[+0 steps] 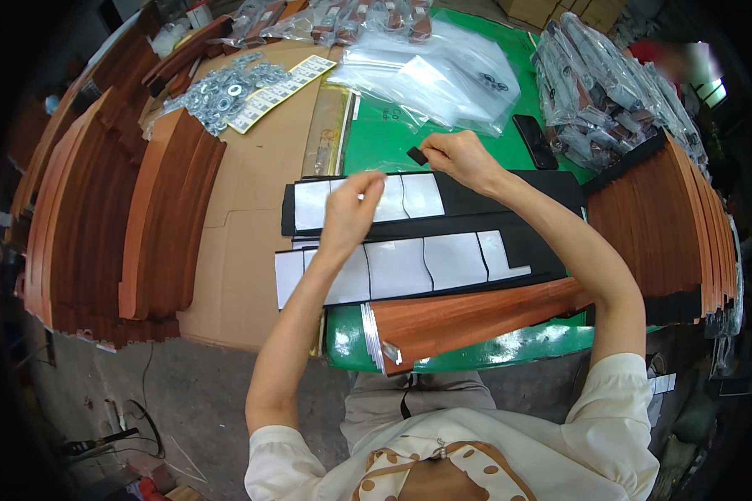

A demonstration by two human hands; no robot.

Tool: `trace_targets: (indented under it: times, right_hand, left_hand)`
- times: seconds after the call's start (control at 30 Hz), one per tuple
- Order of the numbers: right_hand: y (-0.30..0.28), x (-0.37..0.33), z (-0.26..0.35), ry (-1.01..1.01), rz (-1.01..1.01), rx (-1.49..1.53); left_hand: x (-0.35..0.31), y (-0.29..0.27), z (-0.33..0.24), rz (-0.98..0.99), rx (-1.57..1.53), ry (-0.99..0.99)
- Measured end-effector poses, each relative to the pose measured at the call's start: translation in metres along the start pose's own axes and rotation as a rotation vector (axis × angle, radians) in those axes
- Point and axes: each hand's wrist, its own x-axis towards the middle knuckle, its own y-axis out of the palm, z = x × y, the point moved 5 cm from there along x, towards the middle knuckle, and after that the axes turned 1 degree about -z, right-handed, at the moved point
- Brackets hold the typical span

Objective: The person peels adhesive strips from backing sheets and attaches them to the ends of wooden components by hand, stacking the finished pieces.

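My right hand (468, 163) pinches a small black square piece (416, 155) between thumb and fingertips, above the far edge of the black strips. To its left, my left hand (349, 213) is closed, thumb against the fingers; what it holds, if anything, I cannot make out. It hovers over a black sheet with white backing (422, 194), cut across into sections. Nearer to me lies a second white-backed black strip (455, 259), also divided by dark lines, partly covered by my left forearm. More black material (551, 190) extends beneath my right forearm.
Wood-grain panels (485, 321) lie at the front edge, with stacks at left (163, 217) and right (660, 234). Beyond are metal washers (226, 92), a label sheet (280, 93), clear plastic bags (426, 71), a phone (535, 142) and bagged parts (593, 83).
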Motion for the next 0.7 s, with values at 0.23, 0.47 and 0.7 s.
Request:
trace_targets:
  times: [0.23,0.47,0.7]
  right_hand:
    - [-0.039,-0.050,0.112,-0.384,-0.159,0.063]
    - [-0.051,-0.101,0.145,-0.076,-0.036,0.456]
    - [-0.034,-0.144,0.162,0.190,0.297,1.015]
  left_hand:
    - [-0.016,-0.028,-0.101,0.046,-0.318,-0.082]
    - [-0.081,-0.048,-0.147,0.044,-0.372,0.012]
    - [-0.125,-0.054,-0.175,-0.097,-0.342,0.338]
